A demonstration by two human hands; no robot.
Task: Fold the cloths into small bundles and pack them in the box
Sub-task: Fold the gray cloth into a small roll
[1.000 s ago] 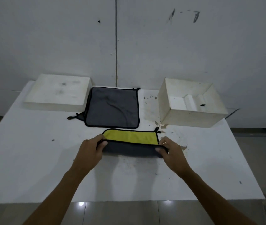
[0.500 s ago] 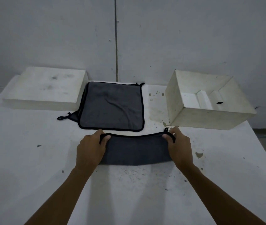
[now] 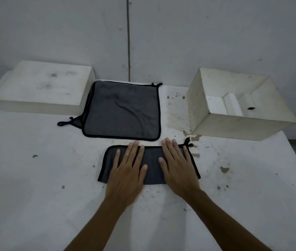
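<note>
A grey cloth with black trim, folded in half [image 3: 152, 163], lies on the white table [image 3: 44, 178] in front of me. My left hand [image 3: 128, 171] rests flat on its left half, fingers spread. My right hand [image 3: 178, 167] presses flat on its right half, fingers apart. Neither hand grips anything. Behind the folded cloth lies a stack of unfolded grey cloths [image 3: 122, 111], a hanging loop sticking out at its left. An open white box [image 3: 234, 125] stands at the back right with only white inserts inside.
A closed white box lid or block [image 3: 42, 87] sits at the back left, touching the cloth stack. A grey wall runs right behind the table. The table's right edge drops off past the open box. The tabletop is stained and chipped.
Both hands brought the near edge over to the far edge, hiding the yellow side. They then let go of the corners and now lie flat on the folded cloth.
</note>
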